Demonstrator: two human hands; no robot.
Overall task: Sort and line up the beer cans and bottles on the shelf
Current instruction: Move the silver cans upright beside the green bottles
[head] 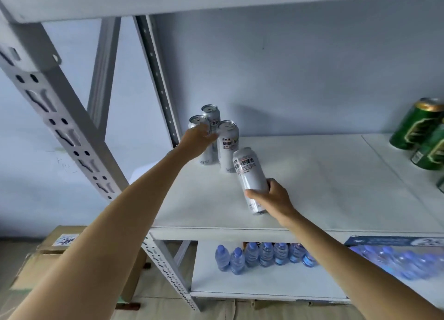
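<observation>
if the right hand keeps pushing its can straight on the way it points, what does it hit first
Probably the front standing white can: the tilted can in the right hand points up-left toward it. Depth is unclear.

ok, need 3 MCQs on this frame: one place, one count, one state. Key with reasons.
1. Where do the green cans stand?
A. right end of the shelf
B. left rear corner
C. lower shelf

2. How many white cans stand upright in the left rear cluster?
A. two
B. three
C. five

3. How is the white can in the right hand held?
A. upright on the shelf
C. lying flat
B. tilted, gripped near its base

Key: 1 A, they sit at the frame's right edge on the shelf. 2 B, three tops show. 3 B, the tilted white can leans left, fingers around its lower part.
</observation>
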